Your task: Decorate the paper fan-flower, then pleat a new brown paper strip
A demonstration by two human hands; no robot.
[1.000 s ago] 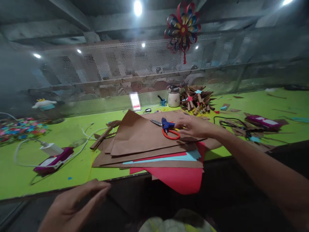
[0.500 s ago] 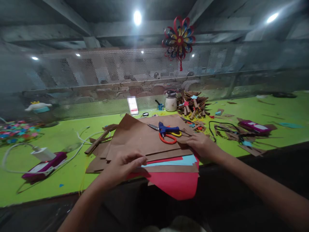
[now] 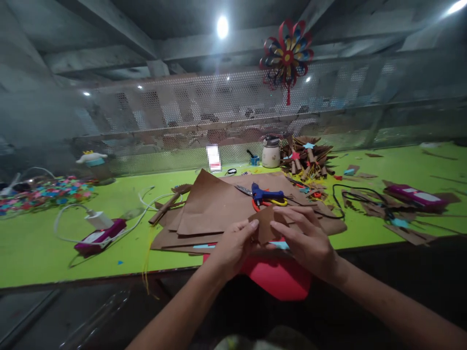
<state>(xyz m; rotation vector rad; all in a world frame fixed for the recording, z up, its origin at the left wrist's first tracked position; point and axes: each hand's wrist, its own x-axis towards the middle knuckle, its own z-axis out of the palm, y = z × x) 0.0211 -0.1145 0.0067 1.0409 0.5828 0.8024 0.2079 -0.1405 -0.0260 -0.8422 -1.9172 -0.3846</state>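
Observation:
A small piece of brown paper (image 3: 264, 224) is held up over the paper stack, between both hands. My left hand (image 3: 237, 245) pinches its left edge with thumb and fingers. On its right side, my right hand (image 3: 308, 243) has its thumb in front and its fingers curled behind the edge. Beneath lie large brown paper sheets (image 3: 207, 209), with light blue strips showing at their front. A red sheet (image 3: 282, 279) hangs over the table edge. A blue glue gun (image 3: 268, 195) rests on the stack beside scissors whose metal blades (image 3: 242, 189) point left.
On the green table (image 3: 146, 262) are two purple devices (image 3: 104, 238) with cables, a lidded bottle (image 3: 271, 153), a heap of brown paper pieces with stars (image 3: 306, 158), and colourful stars (image 3: 62, 192) at the left. A paper flower (image 3: 287, 57) hangs above.
Both hands have come together above the stack, and a small brown paper piece is now between them. Before, they were apart at the stack's front and right edges. The view has shifted left.

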